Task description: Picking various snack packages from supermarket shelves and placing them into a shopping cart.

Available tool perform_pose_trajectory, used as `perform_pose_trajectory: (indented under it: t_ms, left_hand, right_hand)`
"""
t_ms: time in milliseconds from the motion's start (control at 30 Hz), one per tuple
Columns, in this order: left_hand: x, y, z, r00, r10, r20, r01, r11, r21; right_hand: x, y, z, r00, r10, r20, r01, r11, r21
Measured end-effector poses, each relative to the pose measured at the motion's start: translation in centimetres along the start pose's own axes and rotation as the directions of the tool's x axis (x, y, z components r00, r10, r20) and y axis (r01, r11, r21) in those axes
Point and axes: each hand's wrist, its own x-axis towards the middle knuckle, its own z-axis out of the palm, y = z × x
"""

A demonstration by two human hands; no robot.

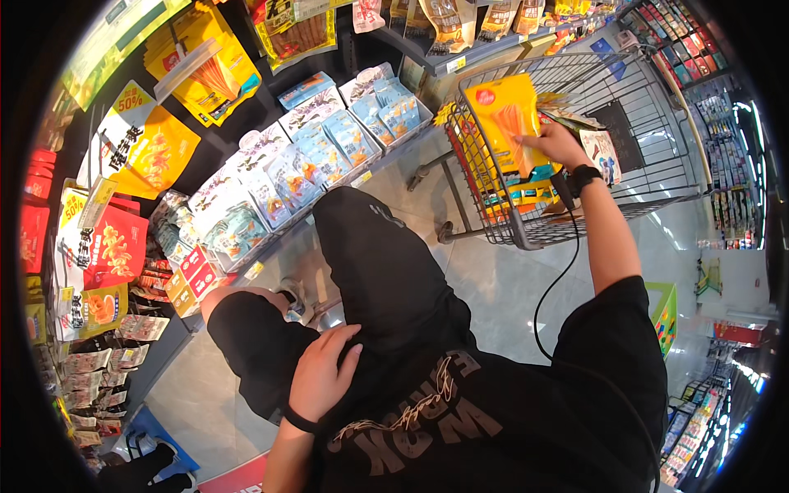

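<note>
My right hand [548, 146] grips a yellow snack bag [502, 117] by its edge, over the near end of a metal shopping cart [524, 237]. More yellow packets [530, 194] lie in the cart below the bag, and a light printed packet [601, 154] lies beside my wrist. My left hand [327, 370] rests on my black clothing at the lap, with its fingers a little apart and nothing in it. A black band is on each wrist, and a cable hangs from the right one.
Left and ahead stands a store shelf with open boxes of small blue packets [351, 138], hanging yellow bags [209, 74] and red bags [117, 246]. Cart wheels [445, 232] stand on the tiled floor near my knee. At the lower left, a person's dark-clothed legs [138, 468] show.
</note>
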Motion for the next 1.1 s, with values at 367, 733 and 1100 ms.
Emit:
perform_pose_trajectory:
  t_ms: [367,733,1100]
  left_hand:
    - [1.5,0.0,-1.0,0.992,-0.032,-0.121,-0.004,0.958,-0.286]
    - [1.6,-1.7,-3.4,0.931,-0.24,-0.274,-0.118,0.514,-0.85]
    - [-0.7,-4.1,-2.0,0.782,-0.443,-0.439,-0.134,0.568,-0.812]
  right_hand:
    - [-14.6,-19.4,-2.1,0.946,-0.283,-0.157,0.324,0.826,0.462]
    - [-15.9,-27.0,17.0,0.739,-0.421,0.526,-0.194,0.615,0.764]
    - [-13.6,-26.6,26.2,0.725,-0.276,0.631,-0.45,0.504,0.737]
